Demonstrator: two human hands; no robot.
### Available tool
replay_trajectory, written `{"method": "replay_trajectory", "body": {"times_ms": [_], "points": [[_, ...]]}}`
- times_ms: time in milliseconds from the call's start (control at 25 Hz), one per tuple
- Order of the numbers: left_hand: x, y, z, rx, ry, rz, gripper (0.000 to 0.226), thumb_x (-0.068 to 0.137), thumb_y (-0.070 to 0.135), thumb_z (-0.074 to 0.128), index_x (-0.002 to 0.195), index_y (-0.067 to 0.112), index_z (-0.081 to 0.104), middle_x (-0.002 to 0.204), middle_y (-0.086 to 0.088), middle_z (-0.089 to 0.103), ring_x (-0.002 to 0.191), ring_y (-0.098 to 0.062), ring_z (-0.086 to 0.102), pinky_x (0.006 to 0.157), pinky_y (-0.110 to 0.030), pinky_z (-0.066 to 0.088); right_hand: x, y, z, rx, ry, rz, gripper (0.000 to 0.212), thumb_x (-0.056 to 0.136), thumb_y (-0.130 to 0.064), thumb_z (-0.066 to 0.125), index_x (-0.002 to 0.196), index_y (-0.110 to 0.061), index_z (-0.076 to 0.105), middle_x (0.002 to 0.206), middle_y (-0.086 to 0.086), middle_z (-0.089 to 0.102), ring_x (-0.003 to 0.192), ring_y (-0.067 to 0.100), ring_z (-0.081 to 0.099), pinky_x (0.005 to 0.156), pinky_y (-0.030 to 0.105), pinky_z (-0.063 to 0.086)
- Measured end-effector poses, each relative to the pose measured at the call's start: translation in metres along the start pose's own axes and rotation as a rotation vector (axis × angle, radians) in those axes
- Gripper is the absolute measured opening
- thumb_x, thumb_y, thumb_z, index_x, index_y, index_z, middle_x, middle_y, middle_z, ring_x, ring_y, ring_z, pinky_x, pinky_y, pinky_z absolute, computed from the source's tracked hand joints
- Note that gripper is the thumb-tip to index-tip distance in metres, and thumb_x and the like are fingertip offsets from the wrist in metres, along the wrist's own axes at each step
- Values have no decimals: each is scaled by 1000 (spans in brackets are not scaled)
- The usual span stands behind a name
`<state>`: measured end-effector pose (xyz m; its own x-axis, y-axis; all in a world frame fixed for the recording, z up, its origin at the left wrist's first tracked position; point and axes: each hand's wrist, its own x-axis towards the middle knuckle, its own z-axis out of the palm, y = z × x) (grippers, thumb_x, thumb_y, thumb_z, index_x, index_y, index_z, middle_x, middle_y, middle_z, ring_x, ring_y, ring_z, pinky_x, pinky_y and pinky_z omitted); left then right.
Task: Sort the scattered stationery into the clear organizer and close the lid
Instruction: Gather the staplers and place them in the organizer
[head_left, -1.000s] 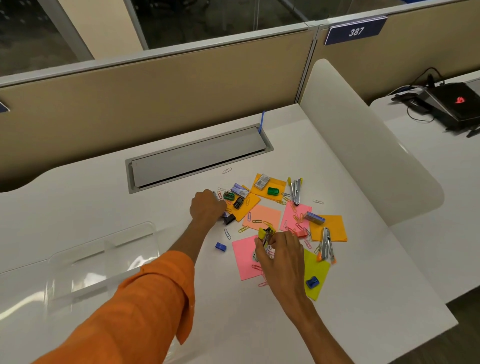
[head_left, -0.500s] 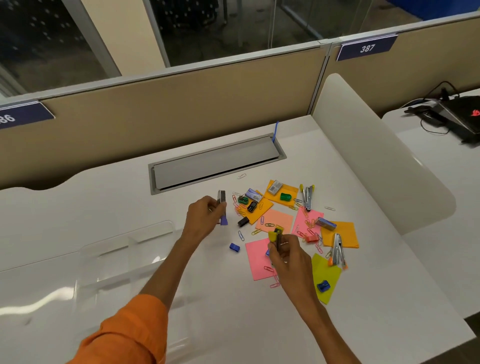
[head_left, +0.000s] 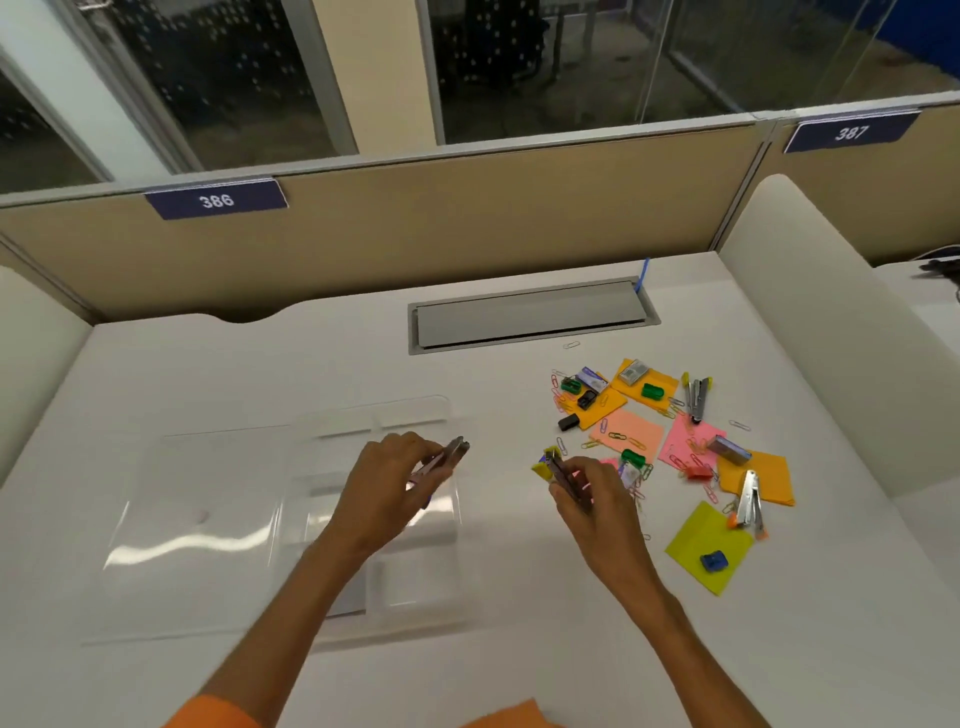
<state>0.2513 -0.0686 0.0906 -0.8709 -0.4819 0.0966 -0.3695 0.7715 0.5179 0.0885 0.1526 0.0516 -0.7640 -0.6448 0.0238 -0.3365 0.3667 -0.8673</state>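
The clear organizer lies open on the white desk at centre left, its lid flat to the left. Above its compartments my left hand grips a small stapler. To the right of the organizer, my right hand grips a yellow-ended stapler. Further right lies the scattered stationery: sticky notes, paper clips, binder clips, a staple box, an orange-ended stapler, another yellow-ended stapler and a blue binder clip.
A grey cable hatch is set into the desk at the back. Beige partition panels close the far side and white dividers stand at both sides. One loose paper clip lies near the hatch.
Both hands picked staplers out of the pile and carried them left. My left hand now hovers over the organizer. The camera view swung left.
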Motion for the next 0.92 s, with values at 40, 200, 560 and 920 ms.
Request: {"method": "replay_trajectory", "body": {"times_ms": [40,200,560,920], "points": [[-13,-4,0,92,4,40,23,92,46,56,102,29,68,87,15,65,83,-8,57,76,-31,43,-4,-3,4,2,-14,-9,21,93,-25,62,113,-22,58,100,-5,58,89,9,58,75,31,52],[-57,-19,16,430,-8,165,17,91,42,61,91,27,69,84,12,66,77,-16,60,71,-33,45,-25,-18,21,4,-60,-38,18,92,-27,62,110,-25,57,102,-3,57,90,12,58,76,32,53],[-71,-27,53,778,-249,242,13,70,19,80,71,19,67,70,0,60,74,-23,57,74,-37,47,-56,-34,33,-50,-73,-9,20,92,-29,63,111,-25,57,102,-5,54,89,11,59,72,25,53],[-71,-30,63,836,-380,235,27,48,8,85,53,17,60,55,1,53,78,-23,53,76,-38,47,-73,-34,39,-99,-92,-6,20,92,-30,63,111,-25,58,99,-7,54,86,12,58,69,23,51]]}}
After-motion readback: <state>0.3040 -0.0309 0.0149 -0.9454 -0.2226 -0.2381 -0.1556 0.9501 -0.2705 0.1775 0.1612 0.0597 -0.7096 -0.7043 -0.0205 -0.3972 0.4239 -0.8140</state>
